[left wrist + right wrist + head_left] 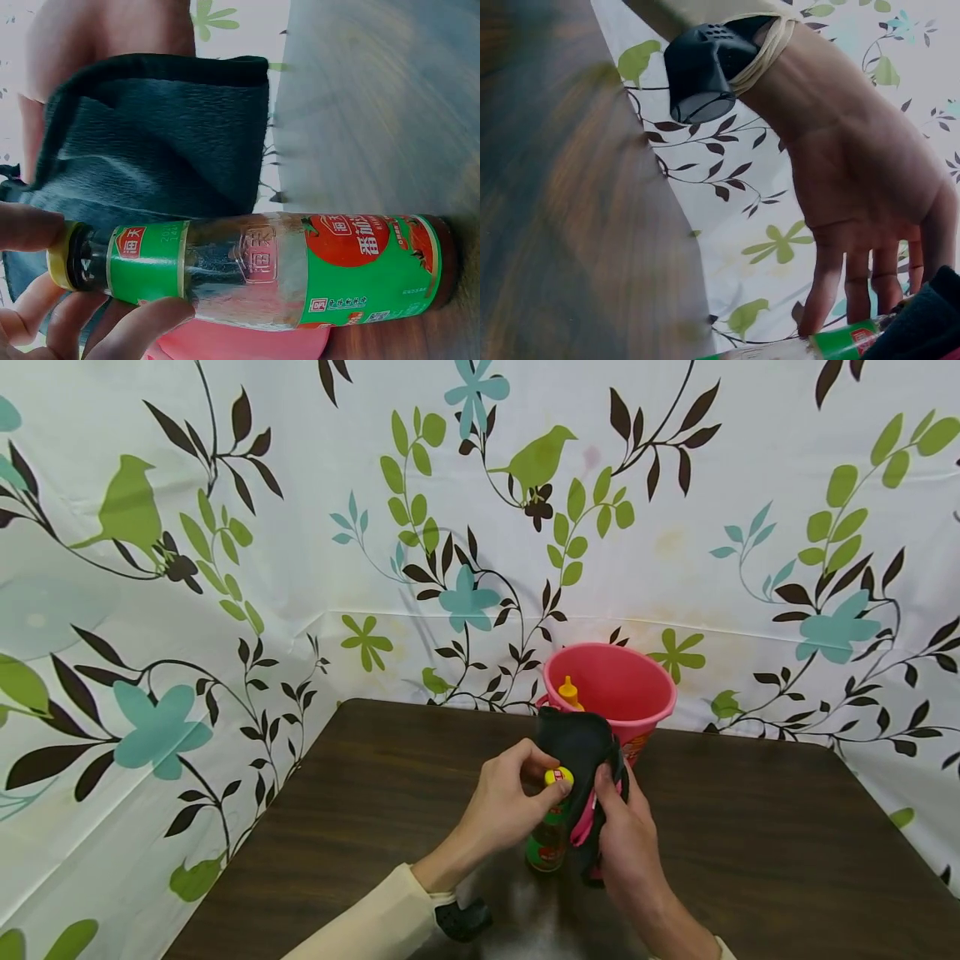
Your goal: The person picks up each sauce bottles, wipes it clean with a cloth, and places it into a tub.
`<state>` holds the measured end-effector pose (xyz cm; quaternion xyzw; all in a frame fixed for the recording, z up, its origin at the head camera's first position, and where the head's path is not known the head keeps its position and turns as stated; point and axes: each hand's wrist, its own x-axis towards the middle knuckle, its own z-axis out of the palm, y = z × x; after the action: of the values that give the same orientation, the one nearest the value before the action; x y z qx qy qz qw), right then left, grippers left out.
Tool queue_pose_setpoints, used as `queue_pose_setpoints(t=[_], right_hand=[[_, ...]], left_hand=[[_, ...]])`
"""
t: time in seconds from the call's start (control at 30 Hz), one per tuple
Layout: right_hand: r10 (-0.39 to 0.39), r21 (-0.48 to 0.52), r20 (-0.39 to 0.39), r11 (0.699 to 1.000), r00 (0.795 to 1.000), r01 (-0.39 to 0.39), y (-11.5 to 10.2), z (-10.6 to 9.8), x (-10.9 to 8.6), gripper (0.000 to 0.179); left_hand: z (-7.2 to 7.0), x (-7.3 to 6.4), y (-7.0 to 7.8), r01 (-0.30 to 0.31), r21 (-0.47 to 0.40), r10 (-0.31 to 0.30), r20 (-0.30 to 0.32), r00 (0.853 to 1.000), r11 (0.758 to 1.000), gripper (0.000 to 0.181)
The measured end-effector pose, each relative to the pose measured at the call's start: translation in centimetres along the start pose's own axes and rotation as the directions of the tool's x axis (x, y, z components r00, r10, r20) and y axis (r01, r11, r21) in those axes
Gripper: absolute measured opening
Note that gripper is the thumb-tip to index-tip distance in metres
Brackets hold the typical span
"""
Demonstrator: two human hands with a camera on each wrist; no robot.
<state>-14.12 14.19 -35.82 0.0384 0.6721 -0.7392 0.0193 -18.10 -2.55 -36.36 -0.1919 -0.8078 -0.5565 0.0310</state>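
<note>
A glass tomato sauce bottle with green labels and a yellow cap stands upright in front of me, its base at the tabletop. Thumb and fingers of my left hand pinch it at the cap and neck; the left wrist view shows the fingers around the yellow cap. Just right of the bottle, my right hand grips a dark cloth with thick edging and a pink patch. The cloth hangs beside the bottle's upper part in the left wrist view.
Behind the cloth is a pink bucket, with a yellow nozzle-topped bottle showing inside its rim. The dark wooden table runs back to a wall hanging printed with birds and leaves. A black wrist camera sits at my left cuff.
</note>
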Motion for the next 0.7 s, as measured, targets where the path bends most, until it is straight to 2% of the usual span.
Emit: queue_pose_setpoints(t=[0.2,0.4,0.57,0.7], right_hand=[[-0.072,-0.023,-0.02,0.997,0.997,0.072,-0.4,0.3,-0.3,0.057],[-0.105,-0.085,-0.037,0.991,0.994,0.102,0.0,0.1,-0.3,0.051],[-0.109,-0.113,-0.016,0.988,0.994,0.106,0.5,-0.1,-0.2,0.051],[-0.106,-0.13,0.004,0.986,0.994,0.105,0.9,-0.3,-0.1,0.051]], left_hand=[[0.1,0.0,0.1,-0.004,0.003,0.004,-0.006,1.0,1.0,0.02],[0.3,-0.1,0.2,-0.021,0.045,0.021,-0.016,1.0,0.999,0.019],[0.2,-0.1,0.2,-0.087,0.101,0.089,-0.014,0.996,0.991,0.016],[0.1,-0.1,0.2,-0.168,0.139,0.17,-0.005,0.985,0.976,0.011]])
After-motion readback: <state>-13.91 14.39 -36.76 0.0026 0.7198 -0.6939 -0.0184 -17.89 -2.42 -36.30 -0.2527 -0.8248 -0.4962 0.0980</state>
